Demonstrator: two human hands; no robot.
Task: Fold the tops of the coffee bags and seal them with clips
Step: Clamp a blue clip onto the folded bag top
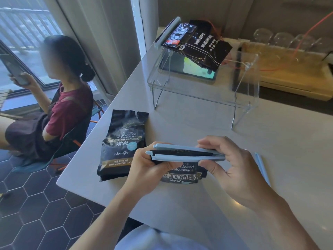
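- The left hand [153,165] grips the near coffee bag [182,173] at its folded top, fingers curled around the left end, just under the open tip of the pale blue clip [187,153].
- The right hand [228,159] pinches the clip's right, hinged end between thumb and fingertips; the two bars are closed there and gape at the left, with the dark fold lying between them.
- The near coffee bag rests on the white table [270,132], close to its near edge; a second bag [124,143] lies just left of it, top torn and unfolded.
- A third bag [200,46], already clipped, sits on the clear stand [198,91] at the far side; a spare clip [262,166] lies right of the hands.
- Risk, as I judge it: if the left grip eases, the fold may spring open or slide out of the gaping end, so the clip catches only part of the top.
- Pressing the bars shut unevenly could leave the latch unlocked, or nip a left finger lying beside the tip.
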